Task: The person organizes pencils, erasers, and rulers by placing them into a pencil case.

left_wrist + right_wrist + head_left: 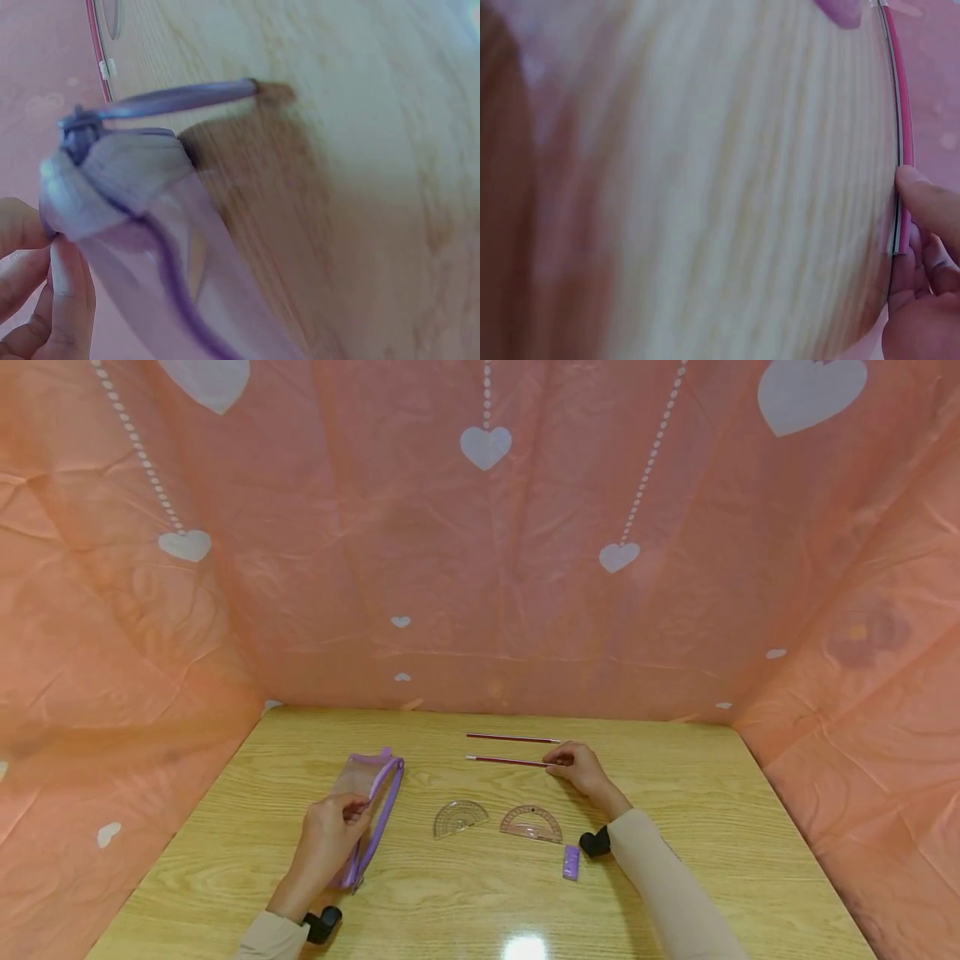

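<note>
On my feed, left hand [328, 833] pinches the limp-looking, purple-trimmed translucent pouch [357, 774], left; right hand [583, 772] pinches the slim red striped pencil [504, 761], far centre, by its right end. Probably light, stiff, slick; I'd grip mid-shaft.

Pouch [355, 778] L of protractors [532, 824]; pencils [507, 762] bhnd, eraser [571, 863] front R.

Low in the frame are two hands, a left hand [330, 827] and a right hand [581, 767], with two black wrist devices [596, 842], one purple pouch [382, 818] at lower left, and, around the lower centre, two striped pencils [506, 761], two see-through protractors [532, 823] and one small purple block [571, 863] on one table [442, 910].
</note>
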The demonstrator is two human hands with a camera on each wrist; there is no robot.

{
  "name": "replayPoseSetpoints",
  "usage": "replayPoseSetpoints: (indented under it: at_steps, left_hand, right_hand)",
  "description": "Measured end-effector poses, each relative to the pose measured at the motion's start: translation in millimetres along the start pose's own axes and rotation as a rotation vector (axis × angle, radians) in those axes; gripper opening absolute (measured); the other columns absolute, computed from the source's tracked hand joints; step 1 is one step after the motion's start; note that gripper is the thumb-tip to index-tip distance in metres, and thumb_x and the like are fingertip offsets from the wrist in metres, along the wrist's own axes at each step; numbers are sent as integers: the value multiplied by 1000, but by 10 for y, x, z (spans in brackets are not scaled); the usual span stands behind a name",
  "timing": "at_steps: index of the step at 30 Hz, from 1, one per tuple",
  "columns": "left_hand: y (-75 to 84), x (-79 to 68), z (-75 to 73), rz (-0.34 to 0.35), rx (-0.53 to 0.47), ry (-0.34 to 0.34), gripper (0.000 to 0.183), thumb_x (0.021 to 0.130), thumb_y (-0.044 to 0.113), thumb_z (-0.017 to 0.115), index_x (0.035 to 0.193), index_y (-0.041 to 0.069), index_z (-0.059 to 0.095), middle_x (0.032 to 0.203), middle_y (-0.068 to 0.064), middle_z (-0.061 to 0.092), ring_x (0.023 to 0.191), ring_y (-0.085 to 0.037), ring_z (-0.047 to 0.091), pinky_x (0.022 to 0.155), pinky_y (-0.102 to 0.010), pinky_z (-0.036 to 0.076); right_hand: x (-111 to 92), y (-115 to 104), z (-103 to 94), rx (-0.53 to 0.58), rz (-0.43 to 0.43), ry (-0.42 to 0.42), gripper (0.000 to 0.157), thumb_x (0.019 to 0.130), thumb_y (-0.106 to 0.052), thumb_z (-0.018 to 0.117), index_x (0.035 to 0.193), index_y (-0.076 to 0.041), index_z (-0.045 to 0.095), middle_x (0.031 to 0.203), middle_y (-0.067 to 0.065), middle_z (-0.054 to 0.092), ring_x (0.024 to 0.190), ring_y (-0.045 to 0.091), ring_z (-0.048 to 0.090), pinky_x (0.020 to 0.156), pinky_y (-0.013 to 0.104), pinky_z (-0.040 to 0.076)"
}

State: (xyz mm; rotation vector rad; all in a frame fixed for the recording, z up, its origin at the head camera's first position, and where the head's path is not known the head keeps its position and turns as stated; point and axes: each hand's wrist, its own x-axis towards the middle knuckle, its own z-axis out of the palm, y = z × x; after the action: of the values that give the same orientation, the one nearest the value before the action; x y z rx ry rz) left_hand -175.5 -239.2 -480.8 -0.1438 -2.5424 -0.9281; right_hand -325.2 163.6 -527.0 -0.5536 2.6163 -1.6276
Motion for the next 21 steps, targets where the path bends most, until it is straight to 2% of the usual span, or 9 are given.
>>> replayPoseSetpoints:
  at_steps: [10,21]
  left_hand:
    - [9,-9,2,-2,-4,-10,10,79,-7,76,89,-3,75,75,-5,70,67,-15,65,57,-25,54]
    - [-8,-13,23,-9,-3,-3,9,79,-7,76,87,-3,75,74,-4,69,66,-15,64,57,-25,54]
  right_hand:
    - [-11,1,-3,-97,-49,-7,9,90,5,69,97,8,73,97,17,64,94,35,61,82,40,55]
    - [-12,-37,17,-195,-82,10,6,89,4,70,93,4,74,94,14,65,90,32,62,80,41,55]
